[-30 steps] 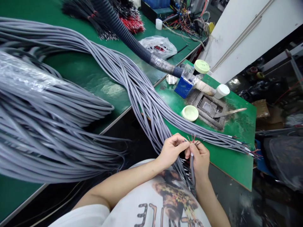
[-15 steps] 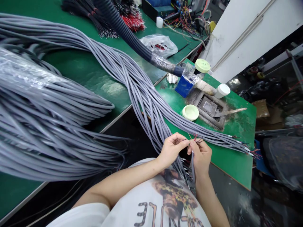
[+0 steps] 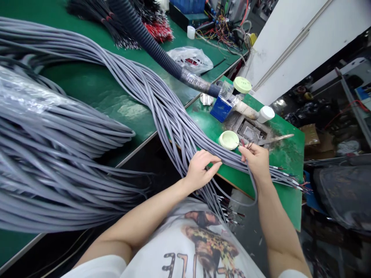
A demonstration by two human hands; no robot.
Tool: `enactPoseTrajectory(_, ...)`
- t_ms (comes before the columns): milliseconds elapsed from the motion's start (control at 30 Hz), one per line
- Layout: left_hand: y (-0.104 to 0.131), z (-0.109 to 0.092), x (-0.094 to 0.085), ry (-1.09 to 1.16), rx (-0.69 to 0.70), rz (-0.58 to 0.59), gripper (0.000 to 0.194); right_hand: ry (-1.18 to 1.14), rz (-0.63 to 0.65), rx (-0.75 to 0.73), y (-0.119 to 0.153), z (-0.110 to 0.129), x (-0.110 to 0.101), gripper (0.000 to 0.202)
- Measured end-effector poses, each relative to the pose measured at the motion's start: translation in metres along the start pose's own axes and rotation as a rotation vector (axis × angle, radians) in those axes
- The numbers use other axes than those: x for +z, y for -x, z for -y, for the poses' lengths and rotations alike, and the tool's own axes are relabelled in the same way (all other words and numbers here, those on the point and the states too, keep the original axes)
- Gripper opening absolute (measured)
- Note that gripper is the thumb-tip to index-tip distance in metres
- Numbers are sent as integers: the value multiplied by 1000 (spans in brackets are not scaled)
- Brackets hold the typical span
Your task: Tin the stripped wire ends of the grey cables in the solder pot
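Pinching one gray cable (image 3: 255, 188) near its wire end, I hold it with my right hand (image 3: 257, 159), just beside the pale green tub (image 3: 228, 140) on the green table (image 3: 290, 204). My left hand (image 3: 201, 168), near the big cable bundle (image 3: 171, 108), has thumb and finger pressed together.

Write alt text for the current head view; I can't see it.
A bare right hand holds the end of a thin grey cable, its red and dark wires splayed, near a round pale-green tub on a green board. The bare left hand, thumb and forefinger close together, is beside a long bundle of grey cables.
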State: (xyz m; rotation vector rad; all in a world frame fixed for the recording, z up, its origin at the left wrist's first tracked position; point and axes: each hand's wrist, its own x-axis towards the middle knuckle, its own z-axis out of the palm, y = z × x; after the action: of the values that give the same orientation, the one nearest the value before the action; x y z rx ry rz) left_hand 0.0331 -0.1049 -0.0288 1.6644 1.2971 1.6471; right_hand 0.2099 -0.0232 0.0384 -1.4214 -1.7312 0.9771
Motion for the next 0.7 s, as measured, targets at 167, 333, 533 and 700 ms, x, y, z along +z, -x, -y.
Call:
enactPoseTrajectory(167, 2, 19, 5, -302, 203, 100, 7, 183, 112, -44, -44, -4, -1, 28)
enactPoseTrajectory(333, 9, 27, 8, -410, 236, 202, 13, 338, 202, -22, -67, -14, 7, 32)
enactPoseTrajectory(533, 9, 29, 6, -355, 176, 254, 17, 537, 251, -32, -80, -24, 12, 32)
enactPoseTrajectory(700, 9, 29, 6, -302, 155, 250, 17, 622, 258, -65, -85, -26, 14, 30)
